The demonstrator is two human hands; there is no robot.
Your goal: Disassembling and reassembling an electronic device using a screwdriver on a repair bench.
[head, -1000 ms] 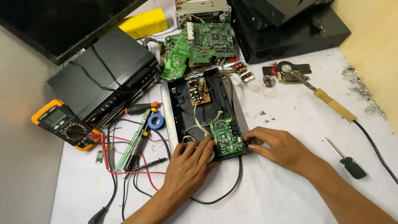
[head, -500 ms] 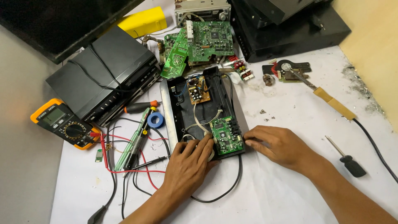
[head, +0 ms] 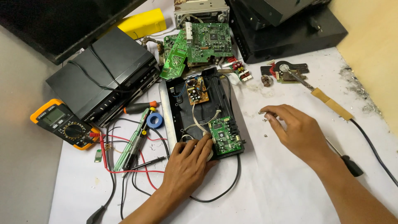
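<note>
An open black device chassis (head: 178,112) lies on the white sheet, holding a small brown board (head: 197,90) and a green circuit board (head: 224,135). My left hand (head: 188,159) rests on the chassis's near end, fingers touching the white ribbon cable beside the green board. My right hand (head: 296,132) hovers over the table to the right of the chassis, thumb and forefinger pinched on a small screw (head: 261,111). A couple of tiny loose screws (head: 265,135) lie under that hand.
An orange multimeter (head: 64,124) with red and black leads sits at the left, near a black player (head: 103,79). Green boards (head: 199,43) lie behind the chassis. A soldering iron (head: 327,99) and a black-handled screwdriver (head: 352,166) lie at the right. A blue tape roll (head: 155,120) lies left of the chassis.
My right hand has left the green board's right edge and moved up and to the right, now pinching a small screw. My left hand stays on the chassis.
</note>
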